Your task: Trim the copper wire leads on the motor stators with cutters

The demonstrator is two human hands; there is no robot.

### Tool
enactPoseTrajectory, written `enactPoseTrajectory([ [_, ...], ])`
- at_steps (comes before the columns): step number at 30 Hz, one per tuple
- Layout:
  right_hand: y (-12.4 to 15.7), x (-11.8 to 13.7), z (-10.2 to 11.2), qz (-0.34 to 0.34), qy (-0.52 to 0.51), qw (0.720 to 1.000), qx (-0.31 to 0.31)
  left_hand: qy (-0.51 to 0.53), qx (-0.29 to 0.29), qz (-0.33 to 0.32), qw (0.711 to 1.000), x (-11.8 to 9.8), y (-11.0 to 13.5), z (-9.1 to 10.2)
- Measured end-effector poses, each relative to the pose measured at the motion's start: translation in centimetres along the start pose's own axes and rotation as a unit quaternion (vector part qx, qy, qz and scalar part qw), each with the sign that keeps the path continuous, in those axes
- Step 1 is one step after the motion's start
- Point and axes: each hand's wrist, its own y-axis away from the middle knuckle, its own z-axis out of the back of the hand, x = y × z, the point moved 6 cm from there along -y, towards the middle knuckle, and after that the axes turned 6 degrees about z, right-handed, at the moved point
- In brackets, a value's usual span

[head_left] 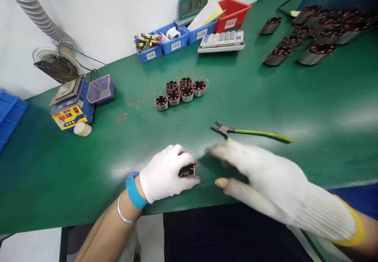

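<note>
My left hand (168, 171), in a white glove, is wrapped round a small motor stator (187, 170) with copper windings near the table's front edge; my fingers hide much of it. To its right, my right hand (262, 175) hovers gloved and slightly blurred, thumb and fingers apart, with nothing between them. Its thumb tip is bare. Just beyond its fingertips lie cutting pliers (251, 131) with green handles, one handle partly hidden by the hand. Further back stands a small group of finished-looking wound stators (186, 93) with loose copper wire ends.
Copper wire scraps (121, 117) litter the green table (132, 136). At left are a yellow-and-blue soldering unit (71, 114), a purple tray (100, 89) and a fume hose (35, 12). Blue bins (176, 43), a red bin (233, 15), a calculator (221, 41) and more stators (315, 54) stand behind.
</note>
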Motion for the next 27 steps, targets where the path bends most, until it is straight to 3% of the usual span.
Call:
enactPoseTrajectory([
  [2,-1.2,-0.7,0.2,0.0,0.007,1.0,-0.01,-0.002,-0.007,-0.009,1.0,0.1,-0.1,-0.1],
  [6,-3.3,0.4,-1.9,0.087,-0.092,0.988,0.086,0.006,-0.022,-0.031,0.999,0.2,-0.1,-0.1],
  [11,-3.9,0.9,-1.8,0.065,-0.092,0.993,0.029,0.012,-0.014,-0.036,0.999,-0.3,0.0,-0.1],
  [20,-3.2,1.0,-1.6,0.122,-0.038,0.992,0.011,-0.014,-0.09,-0.008,0.996,-0.7,-0.4,-2.2],
  [27,-2.1,1.0,-1.9,0.133,-0.062,0.989,0.009,0.054,-0.112,-0.032,0.992,-0.4,-0.3,-2.1],
])
